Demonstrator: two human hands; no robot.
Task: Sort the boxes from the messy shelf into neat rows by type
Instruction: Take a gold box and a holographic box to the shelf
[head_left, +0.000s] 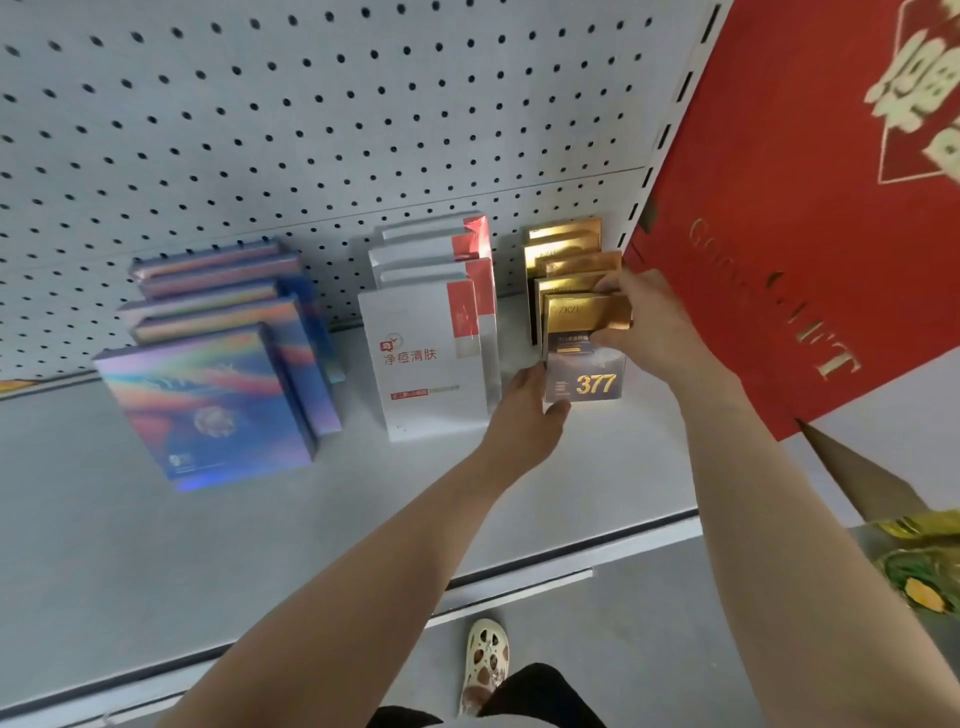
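Note:
Three rows of upright boxes stand on the grey shelf (156, 545) against the pegboard. Iridescent blue boxes (208, 400) form the left row, white boxes with a red patch (426, 364) the middle row, gold boxes (566, 260) the right row. The front gold box, marked 377 (584, 364), stands at the head of the right row. My left hand (524, 415) holds its lower left corner. My right hand (649, 322) grips its upper right edge, thumb on the front face.
A large red gift box with gold letters (810, 218) leans at the right, close to the gold row. Yellow and green packages (919, 571) lie at the lower right. The pegboard back wall (311, 130) rises behind the rows. My shoe (485, 660) shows below the shelf edge.

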